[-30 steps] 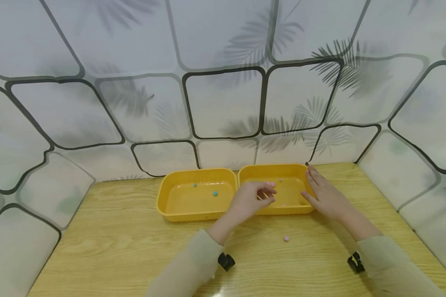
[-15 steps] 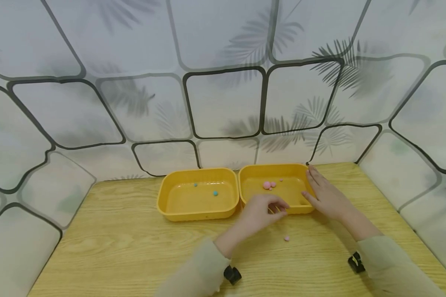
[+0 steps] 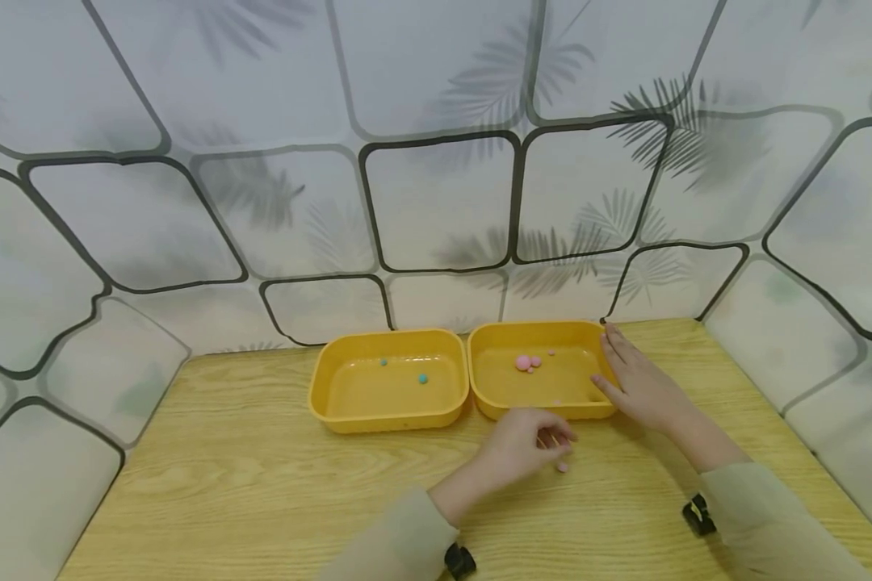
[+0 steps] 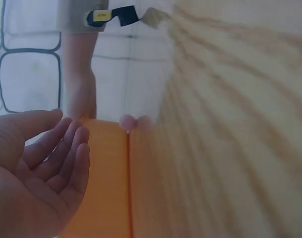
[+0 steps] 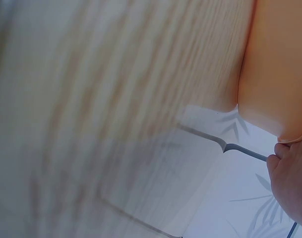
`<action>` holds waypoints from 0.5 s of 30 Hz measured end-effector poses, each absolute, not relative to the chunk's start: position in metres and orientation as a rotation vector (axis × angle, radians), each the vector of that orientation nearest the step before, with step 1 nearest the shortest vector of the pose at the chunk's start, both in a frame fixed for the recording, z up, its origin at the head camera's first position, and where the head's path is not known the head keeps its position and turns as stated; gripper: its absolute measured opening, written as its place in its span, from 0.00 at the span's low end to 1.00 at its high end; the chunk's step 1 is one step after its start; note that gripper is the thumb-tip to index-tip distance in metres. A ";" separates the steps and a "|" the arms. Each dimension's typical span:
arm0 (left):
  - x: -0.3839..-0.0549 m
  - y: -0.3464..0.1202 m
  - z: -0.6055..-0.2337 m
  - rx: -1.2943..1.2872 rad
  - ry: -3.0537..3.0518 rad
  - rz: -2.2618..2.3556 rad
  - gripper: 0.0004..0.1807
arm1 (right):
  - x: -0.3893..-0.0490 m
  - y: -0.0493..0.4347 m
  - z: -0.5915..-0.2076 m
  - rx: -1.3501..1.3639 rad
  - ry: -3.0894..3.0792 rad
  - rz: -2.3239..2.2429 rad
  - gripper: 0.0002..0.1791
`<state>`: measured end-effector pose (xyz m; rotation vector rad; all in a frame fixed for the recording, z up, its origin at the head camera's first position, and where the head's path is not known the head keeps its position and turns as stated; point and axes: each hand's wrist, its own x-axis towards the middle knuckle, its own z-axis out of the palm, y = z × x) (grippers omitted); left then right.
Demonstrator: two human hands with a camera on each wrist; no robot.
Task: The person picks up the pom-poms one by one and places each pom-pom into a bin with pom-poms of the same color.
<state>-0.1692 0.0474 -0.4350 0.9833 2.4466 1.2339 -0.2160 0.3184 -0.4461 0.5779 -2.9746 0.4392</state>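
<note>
Two yellow trays stand side by side on a wooden table. The left tray point(image 3: 388, 421) holds two small teal balls point(image 3: 423, 378). Several pink balls point(image 3: 523, 363) of different sizes lie in the right tray point(image 3: 483, 399). In front of that tray, one small pink ball point(image 3: 563, 467) sits on the table. My left hand point(image 3: 523, 444) hovers just beside this ball, fingers loosely bent; the left wrist view shows nothing in the palm, the pink ball point(image 4: 127, 123) lying past the fingertips. My right hand point(image 3: 643, 391) rests at the right tray's right end, fingers straight along the rim.
A patterned cloth point(image 3: 436, 202) with black outlines and grey leaves rises behind the trays and along both sides. The wooden table point(image 3: 262, 484) extends in front of the trays. Black straps with small devices point(image 3: 699, 515) are on both sleeves.
My left hand has moved from over the right tray toward the front, down to the pink ball on the table. The right hand and the trays have stayed in place.
</note>
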 end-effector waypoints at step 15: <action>-0.174 0.051 -0.453 1.031 2.494 0.984 0.07 | -0.214 0.319 -0.444 0.583 -2.983 0.476 0.46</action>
